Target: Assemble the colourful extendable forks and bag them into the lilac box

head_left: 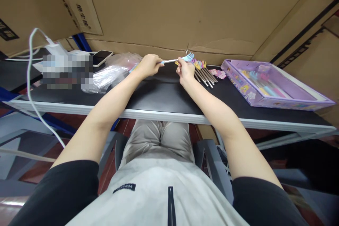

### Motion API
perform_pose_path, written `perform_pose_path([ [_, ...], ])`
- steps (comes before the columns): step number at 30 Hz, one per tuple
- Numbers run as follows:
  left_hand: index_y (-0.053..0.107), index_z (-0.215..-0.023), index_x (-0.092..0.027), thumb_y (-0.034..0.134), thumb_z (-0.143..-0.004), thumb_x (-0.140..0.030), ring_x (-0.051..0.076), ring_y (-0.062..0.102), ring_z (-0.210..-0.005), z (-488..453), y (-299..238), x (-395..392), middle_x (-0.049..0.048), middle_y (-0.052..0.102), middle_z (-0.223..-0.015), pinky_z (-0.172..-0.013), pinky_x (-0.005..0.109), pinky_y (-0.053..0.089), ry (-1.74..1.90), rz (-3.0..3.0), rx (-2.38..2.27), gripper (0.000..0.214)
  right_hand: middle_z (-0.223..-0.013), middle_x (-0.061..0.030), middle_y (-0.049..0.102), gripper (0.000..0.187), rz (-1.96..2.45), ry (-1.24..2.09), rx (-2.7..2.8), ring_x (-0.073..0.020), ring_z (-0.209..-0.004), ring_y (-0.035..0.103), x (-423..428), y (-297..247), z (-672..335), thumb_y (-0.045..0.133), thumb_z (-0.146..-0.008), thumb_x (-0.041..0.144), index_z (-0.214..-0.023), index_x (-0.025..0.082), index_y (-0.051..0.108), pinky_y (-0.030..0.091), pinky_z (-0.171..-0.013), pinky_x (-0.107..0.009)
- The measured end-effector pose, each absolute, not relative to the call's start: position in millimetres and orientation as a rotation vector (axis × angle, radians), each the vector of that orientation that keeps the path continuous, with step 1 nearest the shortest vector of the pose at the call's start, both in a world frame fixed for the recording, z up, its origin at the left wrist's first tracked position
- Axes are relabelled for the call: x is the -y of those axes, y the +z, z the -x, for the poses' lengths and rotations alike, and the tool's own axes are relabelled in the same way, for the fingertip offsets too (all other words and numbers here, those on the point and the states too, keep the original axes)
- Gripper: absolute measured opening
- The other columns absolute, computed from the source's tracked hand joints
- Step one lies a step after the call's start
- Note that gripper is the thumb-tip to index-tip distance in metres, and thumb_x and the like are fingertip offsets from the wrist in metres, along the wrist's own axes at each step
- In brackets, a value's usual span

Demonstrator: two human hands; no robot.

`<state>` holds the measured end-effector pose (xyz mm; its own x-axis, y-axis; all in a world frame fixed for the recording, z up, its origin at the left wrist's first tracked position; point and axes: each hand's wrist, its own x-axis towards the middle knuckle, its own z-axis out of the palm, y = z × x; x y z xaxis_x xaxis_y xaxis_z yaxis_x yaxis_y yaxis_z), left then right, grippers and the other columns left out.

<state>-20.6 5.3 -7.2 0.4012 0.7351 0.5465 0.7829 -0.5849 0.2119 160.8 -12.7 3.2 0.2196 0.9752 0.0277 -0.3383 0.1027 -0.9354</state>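
- While the left hand [150, 65] and right hand [186, 71] pinch the slim silver rod with light-blue plastic claw [171, 60] between them, light, even pressure suits it.
- Best keep clear of the multicoloured-clawed metallic rods [205, 76] beside the right hand.

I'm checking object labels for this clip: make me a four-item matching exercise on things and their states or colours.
1. Stick
2. Box
3. Phone
4. Bags

A. Clear plastic
B. Purple, with printed sides
C. Held by left hand and right hand
D. Dark-faced, pale-edged

Pairs: 1-C, 2-B, 3-D, 4-A
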Motion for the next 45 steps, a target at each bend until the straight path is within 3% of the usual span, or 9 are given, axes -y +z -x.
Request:
perform_pose_path([
  [4, 0.079, -0.096, -0.020, 0.056, -0.094, -0.031, 0.030, 0.065, -0.099, 40, 1, -5, 0.0103, 0.073, -0.091, -0.093, 0.042, 0.046, -0.973, 2.499, 1.446, 0.026, -0.053, 0.0110, 0.039, 0.049, 0.964, 1.049, 0.756, -0.0029, -0.040, 0.039, -3, 17, -181, 0.085, -0.084, 0.028, -0.065, 0.022, 0.039, 0.028, -0.040, -0.016],
  [9, 0.079, -0.100, -0.024, 0.057, -0.091, -0.032, 0.030, 0.065, -0.103, 90, 11, -1, 0.0099, 0.075, -0.094, -0.095, 0.043, 0.048, -1.014, 2.366, 1.642, 0.026, -0.058, 0.0098, 0.036, 0.051, 0.932, 0.879, 0.462, -0.0002, -0.042, 0.028, -26, 41, -255, 0.068, -0.100, 0.032, -0.063, 0.020, 0.035, 0.022, -0.041, -0.013],
  [20, 0.081, -0.108, -0.025, 0.061, -0.087, -0.035, 0.031, 0.068, -0.112, 126, 7, -3, 0.0099, 0.079, -0.108, -0.101, 0.042, 0.051, -1.061, 2.325, 1.792, 0.030, -0.058, 0.0098, 0.038, 0.039, 0.916, 0.843, 0.415, -0.0016, -0.043, 0.029, -44, 35, -300, 0.063, -0.095, 0.015, -0.064, 0.020, 0.039, 0.023, -0.038, -0.013],
  [26, 0.081, -0.107, -0.023, 0.062, -0.087, -0.035, 0.032, 0.069, -0.115, 138, 3, -5, 0.0113, 0.079, -0.114, -0.104, 0.043, 0.050, -1.009, 2.303, 1.830, 0.030, -0.058, 0.0096, 0.039, 0.040, 0.943, 0.889, 0.457, -0.0010, -0.041, 0.028, -44, 33, -304, 0.064, -0.096, 0.021, -0.063, 0.020, 0.040, 0.024, -0.037, -0.013],
  [30, 0.081, -0.103, -0.029, 0.063, -0.085, -0.034, 0.031, 0.068, -0.109, 141, 6, -4, 0.0083, 0.079, -0.102, -0.097, 0.042, 0.051, -1.012, 2.320, 1.790, 0.026, -0.058, 0.0106, 0.035, 0.046, 0.907, 0.897, 0.487, -0.0013, -0.041, 0.026, -37, 37, -300, 0.069, -0.097, 0.031, -0.065, 0.020, 0.037, 0.023, -0.036, -0.012],
  [34, 0.080, -0.094, -0.027, 0.061, -0.086, -0.033, 0.030, 0.067, -0.099, 115, 10, -1, 0.0076, 0.074, -0.086, -0.090, 0.041, 0.049, -0.938, 2.412, 1.688, 0.022, -0.054, 0.0100, 0.037, 0.044, 0.934, 0.971, 0.481, -0.0001, -0.039, 0.024, -20, 41, -268, 0.054, -0.107, 0.017, -0.065, 0.021, 0.039, 0.022, -0.035, -0.012],
  [37, 0.073, -0.078, -0.020, 0.056, -0.091, -0.033, 0.028, 0.065, -0.090, 73, 7, -1, 0.0111, 0.070, -0.084, -0.085, 0.041, 0.047, -0.793, 2.501, 1.536, 0.025, -0.051, 0.0110, 0.038, 0.044, 0.959, 1.035, 0.621, -0.0006, -0.037, 0.027, -6, 30, -221, 0.066, -0.098, 0.015, -0.064, 0.021, 0.039, 0.021, -0.036, -0.015],
  [40, 0.073, -0.083, -0.018, 0.057, -0.094, -0.032, 0.028, 0.065, -0.093, 34, -1, 0, 0.0103, 0.069, -0.086, -0.088, 0.039, 0.046, -0.831, 2.493, 1.486, 0.024, -0.052, 0.0108, 0.041, 0.044, 0.983, 1.147, 0.819, -0.0022, -0.037, 0.033, 8, 13, -181, 0.076, -0.090, 0.019, -0.065, 0.022, 0.040, 0.024, -0.038, -0.017],
  [45, 0.075, -0.086, -0.018, 0.057, -0.096, -0.031, 0.029, 0.065, -0.096, 16, -12, 1, 0.0105, 0.069, -0.088, -0.088, 0.040, 0.046, -0.816, 2.479, 1.516, 0.024, -0.050, 0.0116, 0.041, 0.038, 1.010, 1.214, 0.896, -0.0020, -0.036, 0.034, 21, 1, -163, 0.075, -0.092, 0.022, -0.070, 0.021, 0.045, 0.026, -0.040, -0.017],
])
